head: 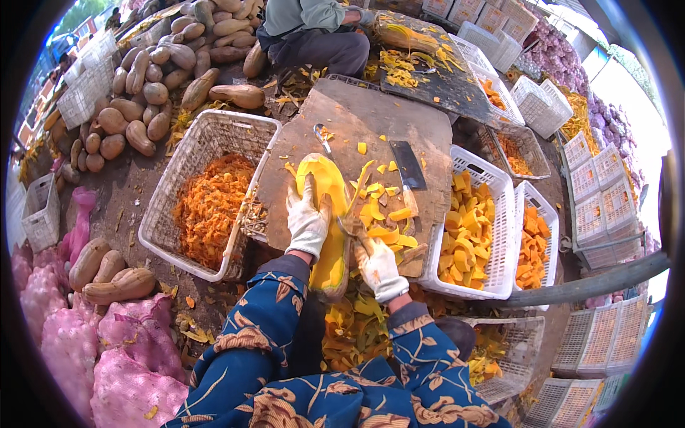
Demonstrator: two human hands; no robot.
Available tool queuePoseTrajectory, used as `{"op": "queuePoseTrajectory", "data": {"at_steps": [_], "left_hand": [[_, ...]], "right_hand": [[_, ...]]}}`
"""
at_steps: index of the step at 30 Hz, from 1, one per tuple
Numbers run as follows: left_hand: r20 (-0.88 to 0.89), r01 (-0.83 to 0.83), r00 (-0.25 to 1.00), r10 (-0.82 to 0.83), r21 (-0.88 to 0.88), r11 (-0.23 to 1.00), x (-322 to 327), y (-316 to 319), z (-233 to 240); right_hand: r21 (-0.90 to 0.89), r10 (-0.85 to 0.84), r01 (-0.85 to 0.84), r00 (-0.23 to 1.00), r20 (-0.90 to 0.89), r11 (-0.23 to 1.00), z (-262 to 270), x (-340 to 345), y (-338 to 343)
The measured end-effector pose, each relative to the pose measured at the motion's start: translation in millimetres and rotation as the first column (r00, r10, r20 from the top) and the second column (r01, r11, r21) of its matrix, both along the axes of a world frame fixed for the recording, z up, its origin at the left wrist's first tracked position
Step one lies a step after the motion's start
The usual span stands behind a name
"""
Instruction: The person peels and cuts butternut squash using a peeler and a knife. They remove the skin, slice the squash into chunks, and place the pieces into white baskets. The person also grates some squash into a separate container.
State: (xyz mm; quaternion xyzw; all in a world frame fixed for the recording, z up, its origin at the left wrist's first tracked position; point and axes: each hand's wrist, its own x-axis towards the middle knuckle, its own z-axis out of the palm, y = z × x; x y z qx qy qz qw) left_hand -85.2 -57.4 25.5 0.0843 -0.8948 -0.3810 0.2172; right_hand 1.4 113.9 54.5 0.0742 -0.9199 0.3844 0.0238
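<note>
A long pumpkin [330, 262], its yellow flesh bared over much of the surface, lies over the near edge of a wooden board [358, 112]. My gloved left hand [309, 216] presses on it from the left, fingers spread. In my gloved right hand [377, 262] is the handle of a peeling tool [345, 226], its curved metal part at the pumpkin's right side, with a strip of peel above. Yellow pumpkin pieces [393, 236] lie to the right, beside a cleaver [408, 165] with a wooden handle. A metal spoon [322, 139] rests beyond the pumpkin.
A crate of orange pulp [214, 208] stands left of the board; crates of yellow chunks [466, 235] and orange chunks [532, 241] stand right. Peelings [356, 326] lie below. Whole pumpkins [155, 93] are heaped back left. Another person [321, 43] sits at a dark board ahead.
</note>
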Motion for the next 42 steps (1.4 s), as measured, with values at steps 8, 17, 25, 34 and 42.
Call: {"op": "queuePoseTrajectory", "data": {"at_steps": [8,17,25,34,42], "left_hand": [[0.029,-0.018,0.999,0.018,0.012,1.000,0,0,2],[0.061,-0.011,0.998,0.009,0.033,0.999,-1,0,4],[0.126,-0.041,0.991,0.040,0.011,0.999,4,2,18],[0.312,-0.025,0.950,0.013,0.033,0.999,10,2,41],[0.325,-0.040,0.946,0.003,0.106,0.994,9,0,41]], "right_hand": [[0.014,0.083,-0.085,0.992,0.094,0.996,17,108,21],[-0.242,0.041,-0.034,0.999,0.025,0.970,6,-14,38],[0.014,0.195,-0.197,0.952,-0.236,0.980,-15,-124,3],[-0.314,0.078,-0.052,0.994,0.073,0.948,-34,19,16],[-0.135,0.129,-0.090,0.939,0.318,0.987,-23,170,36]]}}
